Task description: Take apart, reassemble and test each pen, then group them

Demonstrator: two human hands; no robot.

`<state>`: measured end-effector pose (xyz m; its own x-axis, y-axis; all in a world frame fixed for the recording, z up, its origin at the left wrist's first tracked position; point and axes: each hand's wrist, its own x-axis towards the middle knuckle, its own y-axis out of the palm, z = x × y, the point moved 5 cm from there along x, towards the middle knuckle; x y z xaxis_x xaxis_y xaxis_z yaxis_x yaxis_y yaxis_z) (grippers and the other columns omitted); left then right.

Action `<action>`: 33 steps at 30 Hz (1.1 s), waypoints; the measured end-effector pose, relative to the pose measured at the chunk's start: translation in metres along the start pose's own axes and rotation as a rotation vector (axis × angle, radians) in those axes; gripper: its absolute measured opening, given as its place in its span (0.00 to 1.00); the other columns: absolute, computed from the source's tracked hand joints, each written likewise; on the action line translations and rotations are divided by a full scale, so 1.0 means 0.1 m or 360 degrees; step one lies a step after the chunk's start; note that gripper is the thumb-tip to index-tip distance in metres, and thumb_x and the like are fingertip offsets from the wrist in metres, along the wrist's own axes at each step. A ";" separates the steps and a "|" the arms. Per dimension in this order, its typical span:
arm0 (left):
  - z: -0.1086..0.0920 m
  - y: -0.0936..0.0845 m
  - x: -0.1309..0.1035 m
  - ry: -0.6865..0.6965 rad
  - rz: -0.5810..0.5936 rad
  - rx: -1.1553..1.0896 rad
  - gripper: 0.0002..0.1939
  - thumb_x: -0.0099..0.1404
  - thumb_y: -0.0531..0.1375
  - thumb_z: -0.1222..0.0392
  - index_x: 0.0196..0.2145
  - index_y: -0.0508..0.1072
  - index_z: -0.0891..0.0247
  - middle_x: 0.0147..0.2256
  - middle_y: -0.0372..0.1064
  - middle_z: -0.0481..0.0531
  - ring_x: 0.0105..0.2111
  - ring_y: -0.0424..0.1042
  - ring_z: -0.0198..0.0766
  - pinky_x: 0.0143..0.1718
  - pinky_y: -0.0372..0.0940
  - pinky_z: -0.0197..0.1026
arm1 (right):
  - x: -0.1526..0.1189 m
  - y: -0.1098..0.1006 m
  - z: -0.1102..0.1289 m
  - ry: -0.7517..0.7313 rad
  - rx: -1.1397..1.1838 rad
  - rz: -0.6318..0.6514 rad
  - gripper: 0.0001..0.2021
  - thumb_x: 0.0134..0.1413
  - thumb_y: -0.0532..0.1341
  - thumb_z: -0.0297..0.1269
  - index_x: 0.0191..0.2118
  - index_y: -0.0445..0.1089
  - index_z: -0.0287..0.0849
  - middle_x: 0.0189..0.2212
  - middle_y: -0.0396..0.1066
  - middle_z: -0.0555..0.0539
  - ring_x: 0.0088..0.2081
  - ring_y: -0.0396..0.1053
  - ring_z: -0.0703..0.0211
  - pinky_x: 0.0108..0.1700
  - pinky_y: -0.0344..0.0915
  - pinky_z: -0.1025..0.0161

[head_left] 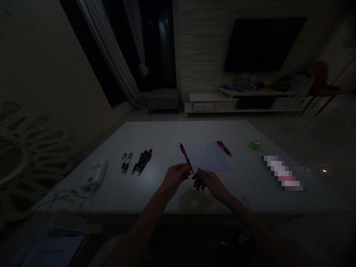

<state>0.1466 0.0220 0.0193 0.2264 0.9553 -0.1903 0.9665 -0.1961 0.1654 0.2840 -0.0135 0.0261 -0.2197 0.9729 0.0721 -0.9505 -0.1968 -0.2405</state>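
My left hand [175, 175] grips a red and black pen [185, 152] near its lower end. The pen slants, its metal tip pointing down toward me between my hands. At the tip, the fingers of my right hand [206, 181] are pinched together; what they hold, if anything, is too small and dark to make out. Beyond my hands lies a white sheet of paper [207, 155]. Red and black pens [224, 148] lie side by side at the sheet's upper right.
On the white table [155, 133], to the left, are two white and black pens [128, 163] and a cluster of several dark pens [142, 161]. A white box-like device [96, 172] with cables sits farther left. To the right are a green tape roll [254, 144] and a blurred-out flat object [282, 174].
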 end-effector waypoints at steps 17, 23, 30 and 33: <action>-0.13 0.31 -0.15 0.1349 0.0214 0.2466 0.08 0.67 0.50 0.63 0.39 0.68 0.60 0.34 0.68 0.52 0.37 0.67 0.39 0.44 0.60 0.47 | -0.04 -0.42 -0.28 0.0289 -0.0085 0.0038 0.23 0.53 0.51 0.54 0.21 0.66 0.39 0.14 0.67 0.49 0.16 0.61 0.65 0.20 0.56 0.67; -0.04 0.35 -0.17 0.1205 0.0325 0.2319 0.10 0.67 0.47 0.65 0.40 0.67 0.62 0.34 0.67 0.52 0.33 0.66 0.37 0.34 0.62 0.39 | 0.00 -0.40 -0.35 0.0272 0.0098 -0.0050 0.23 0.51 0.53 0.55 0.24 0.66 0.38 0.13 0.64 0.51 0.15 0.58 0.68 0.18 0.54 0.69; 0.01 0.26 -0.17 0.1121 0.0385 0.2424 0.10 0.66 0.49 0.67 0.41 0.67 0.62 0.34 0.68 0.52 0.34 0.66 0.36 0.37 0.62 0.40 | 0.00 -0.41 -0.28 0.0214 -0.0130 0.0006 0.25 0.54 0.50 0.54 0.23 0.68 0.37 0.16 0.67 0.48 0.15 0.61 0.68 0.20 0.57 0.69; 0.03 0.24 -0.17 0.1128 0.0376 0.2431 0.09 0.67 0.49 0.66 0.41 0.67 0.63 0.35 0.67 0.52 0.35 0.66 0.37 0.37 0.62 0.40 | 0.02 -0.40 -0.28 0.0158 -0.0134 -0.0071 0.19 0.47 0.59 0.52 0.27 0.69 0.38 0.21 0.70 0.48 0.19 0.65 0.67 0.20 0.58 0.70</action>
<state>0.1665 0.0001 0.0234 0.6860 0.6974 0.2076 0.2449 0.0474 -0.9684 0.3278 -0.0001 0.0086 -0.1511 0.9885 -0.0108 -0.9362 -0.1465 -0.3196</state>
